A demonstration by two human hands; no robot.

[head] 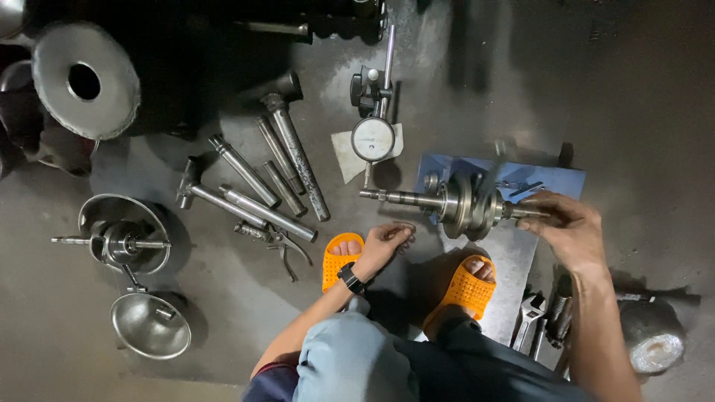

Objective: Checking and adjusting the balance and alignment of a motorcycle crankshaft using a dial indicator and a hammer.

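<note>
The crankshaft [468, 205] lies across a blue stand [551, 179] on the floor. Right hand [567, 227] fingers pinch its right shaft end; left hand [383, 244] hangs loosely curled, empty. Likely heavy, stiff, oily steel; best gripped by both shaft ends.

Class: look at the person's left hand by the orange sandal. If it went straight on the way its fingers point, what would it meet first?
The left hand points up and right, so it would probably first meet the stepped metal shaft assembly lying on the floor, though depth is hard to judge from above.

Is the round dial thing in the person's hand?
No, the round dial gauge stands on the floor above both hands, while the right hand grips the metal shaft.
</note>
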